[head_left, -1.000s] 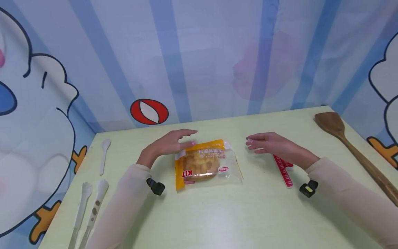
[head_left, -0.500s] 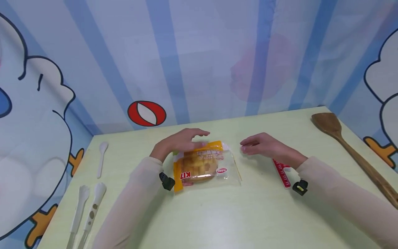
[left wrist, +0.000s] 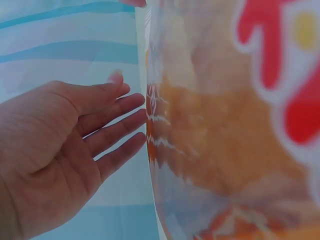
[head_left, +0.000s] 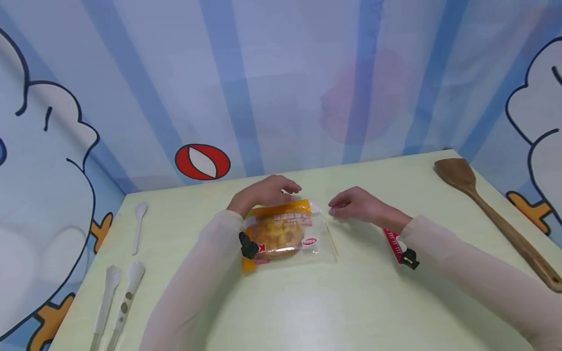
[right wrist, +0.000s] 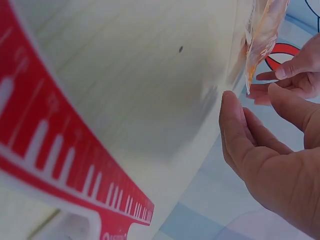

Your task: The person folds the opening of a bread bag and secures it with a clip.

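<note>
A packaged bread (head_left: 281, 236) lies on the table in a clear wrapper with orange edges and red print. Over its far edge is my left hand (head_left: 267, 191), fingers extended and nothing gripped. The left wrist view has those relaxed fingers (left wrist: 120, 125) right at the wrapper's edge (left wrist: 200, 125). To the right of the package, my right hand (head_left: 357, 204) hovers with loosely bent fingers and a gap between thumb and fingertips, as the right wrist view (right wrist: 270, 145) confirms. Partly hidden under the right forearm lies a red, ruler-like piece with white marks (head_left: 392, 241).
Along the right side lies a long wooden spatula (head_left: 496, 209). At the left are a small white spoon (head_left: 138, 226), a white-handled fork-like utensil (head_left: 105, 302) and a spotted-handled utensil (head_left: 125, 304). A printed cloth backdrop (head_left: 290, 97) rises behind the table (head_left: 307, 307).
My left hand has moved right along the package's far edge, and my right hand has moved left toward the package. The view has shifted slightly; the package has stayed on the table.
</note>
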A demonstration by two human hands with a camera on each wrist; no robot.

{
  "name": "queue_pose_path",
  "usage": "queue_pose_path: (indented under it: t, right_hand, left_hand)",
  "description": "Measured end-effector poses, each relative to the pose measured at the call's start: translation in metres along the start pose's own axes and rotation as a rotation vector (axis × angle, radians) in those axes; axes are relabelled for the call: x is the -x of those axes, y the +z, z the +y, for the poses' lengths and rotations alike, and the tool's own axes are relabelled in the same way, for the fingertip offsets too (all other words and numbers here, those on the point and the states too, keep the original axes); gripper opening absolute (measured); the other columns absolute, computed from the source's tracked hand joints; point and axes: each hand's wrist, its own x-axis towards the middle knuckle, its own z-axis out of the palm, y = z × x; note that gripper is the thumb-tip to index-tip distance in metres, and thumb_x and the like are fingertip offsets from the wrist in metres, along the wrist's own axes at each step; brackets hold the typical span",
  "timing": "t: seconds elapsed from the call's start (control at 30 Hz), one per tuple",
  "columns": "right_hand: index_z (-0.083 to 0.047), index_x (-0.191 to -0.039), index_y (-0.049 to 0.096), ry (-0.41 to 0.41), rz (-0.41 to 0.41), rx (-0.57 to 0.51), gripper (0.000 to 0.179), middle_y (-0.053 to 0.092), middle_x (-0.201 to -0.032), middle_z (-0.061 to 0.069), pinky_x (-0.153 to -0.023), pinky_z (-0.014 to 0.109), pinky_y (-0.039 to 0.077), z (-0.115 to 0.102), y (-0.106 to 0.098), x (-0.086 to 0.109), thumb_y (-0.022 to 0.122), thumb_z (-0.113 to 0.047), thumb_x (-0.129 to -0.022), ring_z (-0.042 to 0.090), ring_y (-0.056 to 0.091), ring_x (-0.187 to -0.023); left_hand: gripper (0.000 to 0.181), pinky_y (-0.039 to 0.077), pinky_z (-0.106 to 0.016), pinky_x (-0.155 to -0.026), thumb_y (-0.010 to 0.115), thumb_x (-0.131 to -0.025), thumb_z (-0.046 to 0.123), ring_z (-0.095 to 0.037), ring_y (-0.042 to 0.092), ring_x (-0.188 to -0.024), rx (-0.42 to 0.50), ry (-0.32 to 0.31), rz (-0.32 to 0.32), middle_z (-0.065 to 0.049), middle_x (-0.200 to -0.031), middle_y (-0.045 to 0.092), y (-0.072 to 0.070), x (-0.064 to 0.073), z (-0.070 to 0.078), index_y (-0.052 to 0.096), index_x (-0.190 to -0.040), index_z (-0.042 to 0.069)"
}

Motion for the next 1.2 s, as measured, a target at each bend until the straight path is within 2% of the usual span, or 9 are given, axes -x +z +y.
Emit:
queue_pose_path:
  t: [0.1,0.37,0.53,0.7,0.93,1.2]
  right_hand:
    - [0.003,-0.129,0.065,0.009,-0.009,-0.006,0.039,0.072,-0.121,0.016,-0.093,0.04,0.056,0.0,0.0,-0.002,0.067,-0.021,-0.097,0.021,0.067,-0.101]
    - [0.008,-0.123,0.066,0.005,-0.028,-0.092,0.034,0.075,-0.111,0.018,-0.088,0.035,0.058,0.003,0.0,-0.007,0.066,-0.012,-0.096,0.016,0.071,-0.091]
    - [0.006,-0.121,0.068,0.043,-0.022,-0.109,0.033,0.076,-0.109,0.016,-0.088,0.034,0.059,0.0,0.003,-0.012,0.069,-0.014,-0.095,0.016,0.072,-0.09]
    - [0.006,-0.119,0.069,0.069,-0.011,-0.138,0.031,0.076,-0.108,0.017,-0.084,0.032,0.06,0.0,0.008,-0.017,0.07,-0.013,-0.094,0.015,0.073,-0.086]
    - [0.01,-0.115,0.069,0.033,0.014,-0.143,0.026,0.076,-0.101,0.02,-0.077,0.032,0.061,-0.004,0.015,-0.021,0.068,-0.005,-0.093,0.014,0.072,-0.078]
    - [0.008,-0.109,0.072,0.029,0.064,-0.152,0.02,0.076,-0.095,0.018,-0.073,0.03,0.061,-0.004,0.023,-0.024,0.068,-0.004,-0.093,0.013,0.07,-0.072]
  left_hand:
    - [0.039,0.047,-0.04,-0.111,0.058,-0.103,0.019,-0.024,0.057,-0.131,0.007,-0.004,-0.007,-0.006,-0.139,0.063,-0.002,-0.007,0.003,0.061,-0.14,0.012]
    - [0.029,0.052,-0.035,-0.103,0.065,-0.098,0.013,-0.022,0.065,-0.116,0.039,0.039,-0.048,-0.006,-0.124,0.071,0.002,-0.026,0.01,0.072,-0.126,0.01]
    - [0.024,0.052,-0.033,-0.102,0.067,-0.097,0.014,-0.02,0.066,-0.111,0.03,0.02,-0.064,-0.005,-0.119,0.073,0.002,-0.034,0.01,0.075,-0.119,0.012]
    - [0.022,0.053,-0.033,-0.101,0.068,-0.096,0.013,-0.02,0.065,-0.107,0.033,-0.002,-0.08,-0.006,-0.117,0.073,0.0,-0.039,0.012,0.076,-0.117,0.011]
    - [0.02,0.054,-0.033,-0.098,0.068,-0.096,0.011,-0.021,0.066,-0.105,0.012,-0.017,-0.065,-0.007,-0.114,0.074,0.0,-0.043,0.013,0.077,-0.113,0.011]
    - [0.016,0.054,-0.033,-0.095,0.069,-0.096,0.012,-0.02,0.063,-0.099,-0.003,-0.051,-0.052,-0.007,-0.113,0.073,0.002,-0.043,0.009,0.078,-0.109,0.011]
